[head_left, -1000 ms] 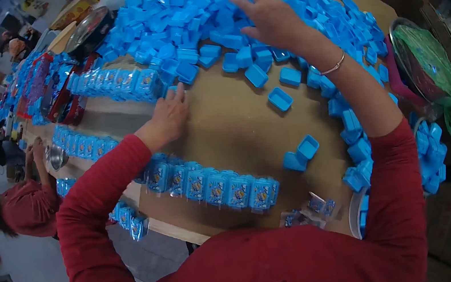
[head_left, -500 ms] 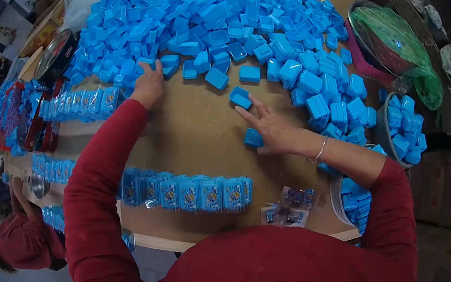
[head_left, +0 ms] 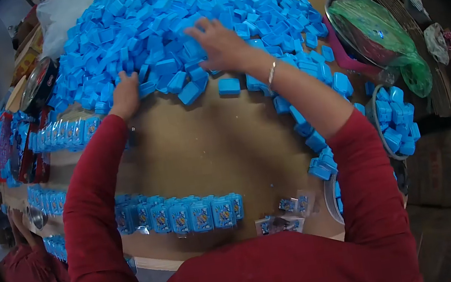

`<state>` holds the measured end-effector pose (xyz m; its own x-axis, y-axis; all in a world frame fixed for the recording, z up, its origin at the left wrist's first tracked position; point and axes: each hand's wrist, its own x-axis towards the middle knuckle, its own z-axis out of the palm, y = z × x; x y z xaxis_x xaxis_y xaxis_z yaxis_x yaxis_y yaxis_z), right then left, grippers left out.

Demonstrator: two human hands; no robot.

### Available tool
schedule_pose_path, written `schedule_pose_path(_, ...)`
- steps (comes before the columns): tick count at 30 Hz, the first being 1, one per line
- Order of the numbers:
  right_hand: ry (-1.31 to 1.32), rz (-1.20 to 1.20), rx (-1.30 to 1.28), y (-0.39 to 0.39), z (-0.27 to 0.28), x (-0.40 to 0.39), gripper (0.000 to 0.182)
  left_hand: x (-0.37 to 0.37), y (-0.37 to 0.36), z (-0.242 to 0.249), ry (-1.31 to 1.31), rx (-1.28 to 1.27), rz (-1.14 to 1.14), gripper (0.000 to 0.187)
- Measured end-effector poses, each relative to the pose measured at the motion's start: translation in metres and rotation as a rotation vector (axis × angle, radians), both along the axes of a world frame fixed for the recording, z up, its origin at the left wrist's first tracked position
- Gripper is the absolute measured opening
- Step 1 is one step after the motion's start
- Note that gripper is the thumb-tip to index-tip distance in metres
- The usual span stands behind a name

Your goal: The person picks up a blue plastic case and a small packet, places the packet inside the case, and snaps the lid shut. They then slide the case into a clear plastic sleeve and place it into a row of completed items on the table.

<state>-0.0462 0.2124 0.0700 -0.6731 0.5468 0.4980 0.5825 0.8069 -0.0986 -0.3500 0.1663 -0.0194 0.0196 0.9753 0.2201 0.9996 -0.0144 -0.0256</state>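
Note:
A large pile of small blue plastic boxes [head_left: 124,34] covers the far part of the brown table [head_left: 197,145]. At the pile's near left edge is my left hand [head_left: 126,96], fingers apart and touching or close to the boxes. My right hand [head_left: 221,46] is over the middle of the pile with its fingers spread; nothing shows in its grasp. One blue box [head_left: 229,87] lies just in front of the pile, below my right hand. A row of blue boxes with printed fronts [head_left: 201,216] stands near the table's front edge.
Another printed row [head_left: 66,134] stands at the left. Small clear packets [head_left: 280,224] lie near the front edge. On the right are a basket of blue boxes [head_left: 396,123] and a bowl with green plastic [head_left: 374,28]. Another person [head_left: 30,272] is at the lower left.
My right hand has moved up and left from the open table onto the pile. Two loose boxes near it are no longer at their former spots. My left hand stays by the pile's edge.

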Motion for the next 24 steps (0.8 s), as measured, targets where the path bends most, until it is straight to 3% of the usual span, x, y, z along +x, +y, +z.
schedule_pose_path(2,0.114,-0.071,0.258,0.036,0.016,0.012,0.061,-0.015,0.032,-0.009,-0.166,0.020,0.089,0.049)
schedule_pose_path(5,-0.185,-0.202,-0.135,0.035,0.051,0.053,0.062,0.030,0.037,0.034,-0.411,0.267,0.036,0.067)
schedule_pose_path(7,-0.341,-0.305,-0.313,0.032,0.034,0.076,0.062,0.075,0.017,0.051,-0.272,0.308,-0.223,0.074)
schedule_pose_path(9,-0.400,-0.424,-0.372,0.022,-0.007,0.093,0.060,0.116,-0.013,0.057,-0.194,-0.052,-0.408,0.071)
schedule_pose_path(11,-0.347,-0.356,-0.429,0.015,-0.033,0.106,0.061,0.133,-0.027,0.042,0.162,-0.244,-0.685,0.068)
schedule_pose_path(12,-0.284,-0.341,-0.385,0.010,-0.033,0.109,0.061,0.129,-0.022,0.023,0.299,-0.223,-0.762,0.063)
schedule_pose_path(15,-0.109,-0.235,-0.261,-0.011,-0.024,0.113,0.059,0.125,0.004,0.010,0.274,0.055,-0.586,0.058)
schedule_pose_path(17,-0.009,-0.097,-0.190,-0.050,0.004,0.113,0.053,0.138,0.015,0.020,0.119,0.059,-0.611,0.059)
schedule_pose_path(19,-0.144,-0.015,-0.294,-0.105,0.014,0.114,0.054,0.161,0.028,0.030,-0.094,0.027,-0.686,0.064)
schedule_pose_path(22,-0.465,0.039,-0.518,-0.185,-0.014,0.122,0.055,0.203,0.039,0.035,-0.152,0.040,-0.699,0.074)
schedule_pose_path(23,-0.529,0.033,-0.573,-0.201,-0.037,0.127,0.056,0.212,0.051,0.016,-0.076,0.075,-0.621,0.081)
schedule_pose_path(24,-0.457,0.032,-0.489,-0.210,-0.049,0.133,0.054,0.220,0.056,0.015,-0.019,0.029,-0.556,0.079)
